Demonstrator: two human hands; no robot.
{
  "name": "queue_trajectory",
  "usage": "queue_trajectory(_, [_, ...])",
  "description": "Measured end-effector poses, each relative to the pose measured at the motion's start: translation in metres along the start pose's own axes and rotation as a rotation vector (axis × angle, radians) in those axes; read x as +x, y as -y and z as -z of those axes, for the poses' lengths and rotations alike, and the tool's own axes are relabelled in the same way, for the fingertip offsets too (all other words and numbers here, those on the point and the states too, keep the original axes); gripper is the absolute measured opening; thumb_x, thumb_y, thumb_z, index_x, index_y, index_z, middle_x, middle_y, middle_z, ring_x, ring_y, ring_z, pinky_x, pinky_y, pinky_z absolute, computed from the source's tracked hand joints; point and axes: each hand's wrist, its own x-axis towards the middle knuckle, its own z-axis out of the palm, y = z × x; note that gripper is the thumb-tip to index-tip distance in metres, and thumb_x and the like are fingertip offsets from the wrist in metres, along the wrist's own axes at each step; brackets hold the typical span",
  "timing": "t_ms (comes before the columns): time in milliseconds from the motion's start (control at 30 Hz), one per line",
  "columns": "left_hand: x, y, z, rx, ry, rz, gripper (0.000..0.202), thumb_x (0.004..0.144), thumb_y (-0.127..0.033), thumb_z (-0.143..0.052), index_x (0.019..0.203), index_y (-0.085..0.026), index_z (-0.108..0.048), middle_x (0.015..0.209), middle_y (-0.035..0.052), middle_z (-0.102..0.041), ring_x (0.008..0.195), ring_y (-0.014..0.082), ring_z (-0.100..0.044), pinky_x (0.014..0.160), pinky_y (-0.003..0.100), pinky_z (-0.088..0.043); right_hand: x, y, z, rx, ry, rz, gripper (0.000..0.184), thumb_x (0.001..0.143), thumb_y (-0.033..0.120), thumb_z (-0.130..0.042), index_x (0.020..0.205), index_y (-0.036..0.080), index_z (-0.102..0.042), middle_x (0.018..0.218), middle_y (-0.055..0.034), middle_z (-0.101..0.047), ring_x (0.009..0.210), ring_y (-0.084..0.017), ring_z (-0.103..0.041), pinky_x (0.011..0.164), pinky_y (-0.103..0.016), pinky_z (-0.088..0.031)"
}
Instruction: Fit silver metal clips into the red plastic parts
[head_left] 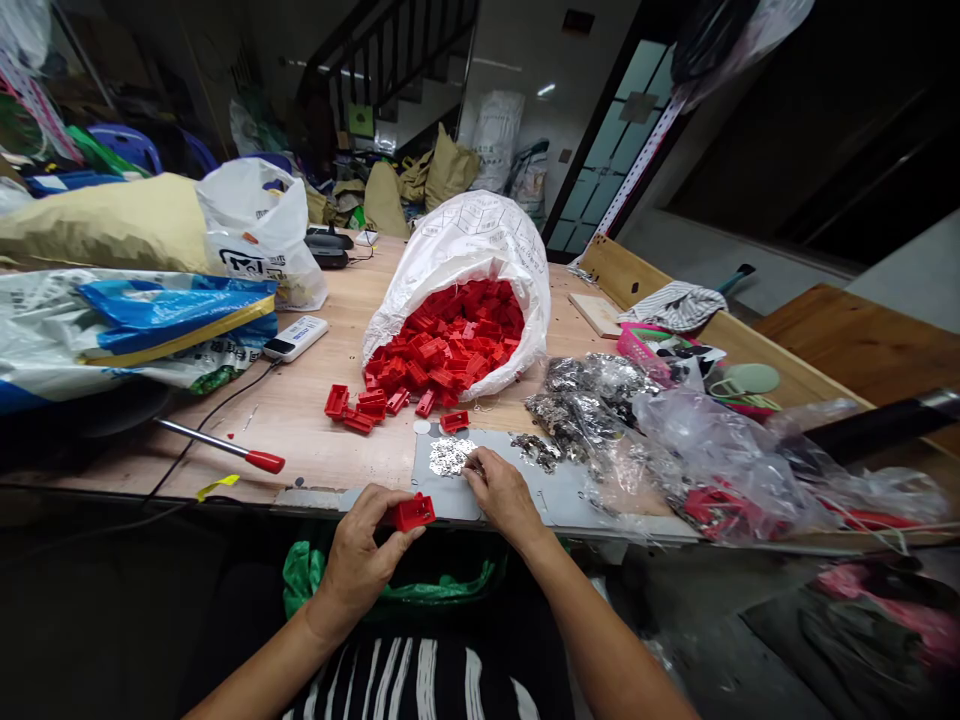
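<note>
My left hand [367, 545] holds a small red plastic housing [415, 512], its hollow side facing up, just off the table's front edge. Inside the housing small metallic spots show. My right hand [499, 490] reaches to a pile of small flat silver metal pieces [450, 456] on a grey sheet [487, 500]. Its thumb and fingers are pinched together at the pile's right edge; whatever they hold is hidden. Behind them, a white woven sack [480, 225] lies on its side, with many red housings [457, 340] spilling from its mouth.
Darker metal pieces [536, 452] and plastic bags of metal parts [592, 400] lie right of my right hand. A red-handled lever [262, 461] juts out at left, near a white device [297, 339] with a cable. A green bag [304, 575] hangs below the table edge.
</note>
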Motion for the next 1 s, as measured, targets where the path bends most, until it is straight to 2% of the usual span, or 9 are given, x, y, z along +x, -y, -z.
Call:
queue_trajectory(100, [0.001,-0.002,-0.001,0.002,0.01,-0.012,0.023,0.08,-0.02,-0.063,0.103,-0.021,-0.062,0.093,0.0042,-0.062,0.087,0.0189,-0.061,0.077,0.033,-0.052,-0.006,0.009,0.003,0.266,0.045,-0.036,0.004,0.085,0.024,-0.052,0.083,0.021,-0.055,0.075,0.0007,-0.056,0.07,-0.015,-0.05,0.065,-0.026,-0.036])
queue_trajectory(233, [-0.001,-0.004,-0.002,0.0,0.034,-0.021,0.025,0.082,-0.019,-0.06,0.107,-0.022,-0.061,0.097,0.0047,-0.058,0.09,0.0185,-0.059,0.077,0.032,-0.052,-0.015,0.024,0.0,0.639,0.225,-0.091,0.015,0.079,0.032,-0.061,0.08,0.02,-0.054,0.07,0.0035,-0.05,0.064,-0.012,-0.045,0.061,-0.024,-0.036])
queue_trajectory(367, [-0.003,-0.006,-0.002,0.013,0.051,-0.062,0.031,0.083,-0.016,-0.058,0.113,-0.024,-0.058,0.101,0.0051,-0.055,0.094,0.018,-0.058,0.082,0.033,-0.051,-0.023,0.034,-0.007,0.836,0.319,-0.172,0.027,0.074,0.039,-0.068,0.08,0.02,-0.051,0.069,0.0046,-0.05,0.059,-0.01,-0.042,0.055,-0.022,-0.033])
queue_trajectory(533, [-0.002,-0.009,-0.002,0.014,0.079,-0.112,0.042,0.083,-0.013,-0.055,0.123,-0.027,-0.055,0.104,0.0056,-0.054,0.097,0.0185,-0.058,0.086,0.035,-0.051,-0.027,0.034,-0.012,0.877,0.33,-0.198,0.033,0.071,0.043,-0.071,0.083,0.02,-0.05,0.069,0.005,-0.052,0.057,-0.009,-0.042,0.052,-0.021,-0.031])
queue_trajectory(800, [0.0,-0.014,-0.001,-0.051,0.136,-0.121,0.049,0.082,-0.009,-0.053,0.127,-0.028,-0.053,0.105,0.0067,-0.054,0.098,0.019,-0.057,0.088,0.036,-0.05,-0.03,0.029,-0.014,0.901,0.34,-0.168,0.033,0.071,0.041,-0.072,0.082,0.02,-0.049,0.07,0.005,-0.055,0.06,-0.01,-0.047,0.056,-0.022,-0.034])
queue_trajectory(900, [0.001,-0.012,-0.003,-0.106,0.139,-0.081,0.046,0.082,-0.01,-0.054,0.125,-0.028,-0.056,0.106,0.0063,-0.054,0.099,0.0189,-0.057,0.089,0.035,-0.05,-0.031,0.029,-0.014,0.874,0.308,-0.177,0.032,0.071,0.04,-0.073,0.082,0.02,-0.05,0.069,0.0053,-0.055,0.061,-0.01,-0.048,0.057,-0.022,-0.035])
queue_trajectory(1000, [0.001,-0.011,-0.004,-0.227,0.143,0.022,0.042,0.083,-0.015,-0.055,0.123,-0.027,-0.058,0.109,0.0062,-0.054,0.102,0.019,-0.057,0.089,0.034,-0.051,-0.032,0.031,-0.014,0.858,0.299,-0.225,0.035,0.071,0.042,-0.073,0.083,0.021,-0.049,0.066,0.0059,-0.055,0.053,-0.008,-0.044,0.05,-0.02,-0.033])
